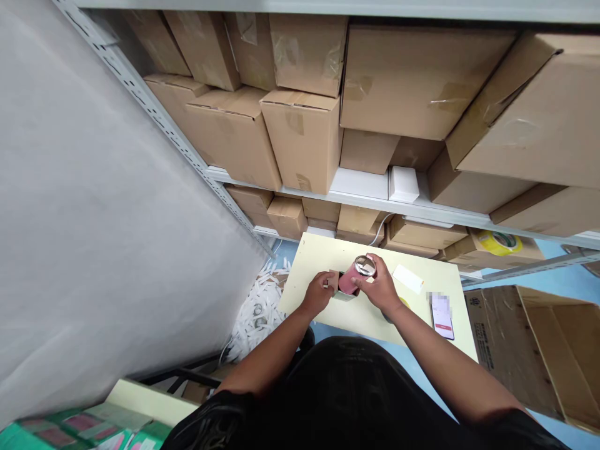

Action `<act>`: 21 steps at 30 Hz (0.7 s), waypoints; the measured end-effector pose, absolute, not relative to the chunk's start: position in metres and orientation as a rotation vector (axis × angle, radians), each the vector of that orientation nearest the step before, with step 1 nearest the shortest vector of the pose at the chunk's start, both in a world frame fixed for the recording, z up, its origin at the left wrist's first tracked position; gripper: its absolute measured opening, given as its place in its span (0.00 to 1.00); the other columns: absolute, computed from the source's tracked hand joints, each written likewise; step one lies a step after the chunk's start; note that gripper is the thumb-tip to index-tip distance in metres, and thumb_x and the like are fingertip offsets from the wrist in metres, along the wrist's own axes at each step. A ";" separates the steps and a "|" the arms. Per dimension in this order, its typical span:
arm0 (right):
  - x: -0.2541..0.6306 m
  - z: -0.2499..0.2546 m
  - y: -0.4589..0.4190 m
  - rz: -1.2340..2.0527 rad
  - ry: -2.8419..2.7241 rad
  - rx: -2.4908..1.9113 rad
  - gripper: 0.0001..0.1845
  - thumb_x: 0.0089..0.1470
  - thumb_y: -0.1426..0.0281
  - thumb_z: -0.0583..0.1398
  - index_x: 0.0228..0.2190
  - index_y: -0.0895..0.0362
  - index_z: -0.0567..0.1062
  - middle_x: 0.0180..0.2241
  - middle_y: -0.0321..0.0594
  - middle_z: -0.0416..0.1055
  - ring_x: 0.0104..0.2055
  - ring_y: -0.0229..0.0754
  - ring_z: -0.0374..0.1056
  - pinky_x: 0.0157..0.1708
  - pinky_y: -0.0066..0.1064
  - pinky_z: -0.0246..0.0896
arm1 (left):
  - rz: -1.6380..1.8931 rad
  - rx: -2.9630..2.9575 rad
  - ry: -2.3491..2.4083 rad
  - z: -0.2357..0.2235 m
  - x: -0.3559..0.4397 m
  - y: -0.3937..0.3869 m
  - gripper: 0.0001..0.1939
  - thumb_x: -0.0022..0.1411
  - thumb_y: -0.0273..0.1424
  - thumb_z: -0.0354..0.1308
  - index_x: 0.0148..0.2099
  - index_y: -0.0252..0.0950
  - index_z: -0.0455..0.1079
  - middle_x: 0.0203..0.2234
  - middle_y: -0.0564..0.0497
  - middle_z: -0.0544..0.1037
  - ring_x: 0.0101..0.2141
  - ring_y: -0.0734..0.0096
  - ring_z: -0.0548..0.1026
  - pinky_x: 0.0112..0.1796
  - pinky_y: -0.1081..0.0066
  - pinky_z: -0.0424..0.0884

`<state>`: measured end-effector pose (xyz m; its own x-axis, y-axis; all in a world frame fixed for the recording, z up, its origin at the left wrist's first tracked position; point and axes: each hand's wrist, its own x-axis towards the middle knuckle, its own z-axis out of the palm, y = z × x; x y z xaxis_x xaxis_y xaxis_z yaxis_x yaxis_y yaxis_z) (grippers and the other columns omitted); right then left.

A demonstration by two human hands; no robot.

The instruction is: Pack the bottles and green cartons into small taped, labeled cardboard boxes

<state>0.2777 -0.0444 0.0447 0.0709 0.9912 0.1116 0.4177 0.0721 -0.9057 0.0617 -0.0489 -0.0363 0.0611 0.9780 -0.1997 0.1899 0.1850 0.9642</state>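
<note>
A pink tumbler (347, 282) with a shiny silver top leans over the small table, its lower end in the mouth of a small open box (345, 297). My right hand (382, 289) is closed around the tumbler near its silver end. On the other side, my left hand (319, 291) pinches the raised flap of the box. Part of the box is hidden by the tumbler and my fingers, so I cannot tell how deep the tumbler sits.
On the pale table (319, 250) lie a white card (407, 279) and a phone (441, 317). Shelves with cardboard boxes (304, 144) rise behind it. Yellow tape (499, 242) rests on a box. An open carton (510, 350) stands right; paper strips (260, 312) cover the floor left.
</note>
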 end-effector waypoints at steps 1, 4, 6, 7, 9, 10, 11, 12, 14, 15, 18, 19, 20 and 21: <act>0.277 0.040 -0.049 0.819 -1.526 -1.498 0.41 0.45 0.57 0.72 0.58 0.52 0.67 0.57 0.48 0.69 0.60 0.55 0.68 0.60 0.51 0.64 | 0.913 1.213 1.373 -0.038 0.062 -0.050 0.22 0.51 0.23 0.63 0.50 0.38 0.78 0.53 0.46 0.77 0.44 0.63 0.75 0.42 0.63 0.80; 0.274 0.029 -0.060 0.776 -1.645 -1.567 0.38 0.46 0.57 0.71 0.56 0.51 0.68 0.55 0.47 0.71 0.56 0.55 0.71 0.57 0.49 0.68 | 0.920 1.167 1.363 -0.041 0.063 -0.054 0.23 0.50 0.23 0.62 0.50 0.37 0.78 0.52 0.46 0.77 0.42 0.64 0.75 0.37 0.66 0.80; 0.271 0.023 -0.066 0.739 -1.760 -1.594 0.34 0.48 0.58 0.71 0.54 0.52 0.69 0.53 0.46 0.72 0.53 0.54 0.72 0.54 0.48 0.69 | 0.931 1.137 1.350 -0.041 0.065 -0.058 0.23 0.49 0.23 0.62 0.50 0.37 0.77 0.52 0.46 0.76 0.42 0.64 0.75 0.35 0.68 0.80; 0.271 0.019 -0.068 0.724 -1.831 -1.591 0.32 0.48 0.59 0.70 0.53 0.52 0.70 0.52 0.46 0.72 0.53 0.54 0.73 0.53 0.47 0.70 | 0.937 1.130 1.344 -0.041 0.066 -0.060 0.23 0.49 0.23 0.63 0.50 0.37 0.77 0.51 0.46 0.76 0.43 0.64 0.75 0.36 0.67 0.80; 0.271 0.012 -0.071 0.699 -1.980 -1.567 0.29 0.49 0.63 0.69 0.52 0.53 0.71 0.51 0.47 0.73 0.52 0.54 0.72 0.52 0.47 0.69 | 0.949 1.132 1.337 -0.041 0.067 -0.064 0.23 0.48 0.22 0.63 0.49 0.37 0.77 0.50 0.46 0.77 0.43 0.64 0.75 0.39 0.65 0.80; 0.273 0.008 -0.072 0.692 -2.050 -1.556 0.28 0.48 0.64 0.69 0.51 0.53 0.72 0.50 0.47 0.73 0.52 0.55 0.72 0.52 0.47 0.69 | 0.950 1.133 1.330 -0.041 0.067 -0.066 0.23 0.48 0.21 0.63 0.49 0.36 0.77 0.49 0.46 0.77 0.43 0.64 0.75 0.41 0.65 0.80; 0.275 0.005 -0.073 0.692 -2.114 -1.545 0.28 0.48 0.66 0.68 0.51 0.53 0.72 0.50 0.47 0.73 0.52 0.55 0.72 0.53 0.47 0.68 | 0.949 1.129 1.319 -0.042 0.068 -0.068 0.23 0.48 0.21 0.63 0.49 0.35 0.77 0.49 0.46 0.77 0.43 0.64 0.76 0.42 0.64 0.79; 0.277 0.003 -0.072 0.701 -2.170 -1.534 0.29 0.47 0.67 0.68 0.52 0.54 0.73 0.50 0.48 0.73 0.52 0.55 0.71 0.53 0.47 0.68 | 0.945 1.124 1.305 -0.043 0.068 -0.070 0.22 0.49 0.21 0.63 0.49 0.35 0.77 0.49 0.46 0.77 0.43 0.64 0.76 0.43 0.63 0.79; 0.281 0.002 -0.070 0.746 -2.266 -1.508 0.30 0.46 0.68 0.68 0.53 0.53 0.74 0.51 0.48 0.73 0.54 0.55 0.70 0.53 0.46 0.67 | 0.933 1.121 1.282 -0.045 0.068 -0.072 0.22 0.50 0.22 0.63 0.49 0.35 0.76 0.50 0.46 0.76 0.44 0.64 0.76 0.43 0.63 0.79; 0.283 0.003 -0.069 0.767 -2.313 -1.494 0.32 0.46 0.68 0.68 0.54 0.53 0.74 0.53 0.48 0.73 0.55 0.56 0.70 0.54 0.46 0.67 | 0.927 1.125 1.283 -0.046 0.068 -0.073 0.21 0.51 0.22 0.63 0.49 0.35 0.76 0.51 0.46 0.76 0.44 0.64 0.76 0.43 0.63 0.79; 0.285 0.009 -0.062 0.733 -2.469 -1.483 0.37 0.48 0.64 0.68 0.60 0.51 0.72 0.58 0.50 0.72 0.61 0.59 0.66 0.58 0.49 0.62 | 0.919 1.139 1.316 -0.045 0.068 -0.073 0.21 0.51 0.22 0.63 0.49 0.36 0.76 0.51 0.46 0.76 0.44 0.65 0.76 0.43 0.64 0.78; 0.285 0.011 -0.059 0.697 -2.522 -1.486 0.39 0.49 0.62 0.69 0.62 0.51 0.71 0.60 0.51 0.71 0.63 0.61 0.64 0.60 0.51 0.59 | 0.919 1.139 1.324 -0.044 0.068 -0.073 0.21 0.51 0.21 0.62 0.50 0.36 0.76 0.51 0.46 0.76 0.43 0.65 0.76 0.43 0.64 0.78; 0.283 0.013 -0.057 0.667 -2.567 -1.496 0.41 0.49 0.60 0.69 0.64 0.51 0.70 0.62 0.52 0.70 0.64 0.63 0.63 0.62 0.52 0.56 | 0.916 1.140 1.326 -0.042 0.068 -0.073 0.22 0.51 0.20 0.62 0.50 0.36 0.76 0.51 0.45 0.77 0.43 0.65 0.76 0.43 0.64 0.78; 0.282 0.015 -0.055 0.650 -2.603 -1.510 0.43 0.49 0.59 0.70 0.65 0.51 0.69 0.62 0.53 0.70 0.64 0.64 0.62 0.63 0.54 0.55 | 0.912 1.146 1.322 -0.040 0.069 -0.073 0.22 0.51 0.19 0.61 0.50 0.36 0.76 0.51 0.45 0.77 0.43 0.66 0.76 0.43 0.65 0.78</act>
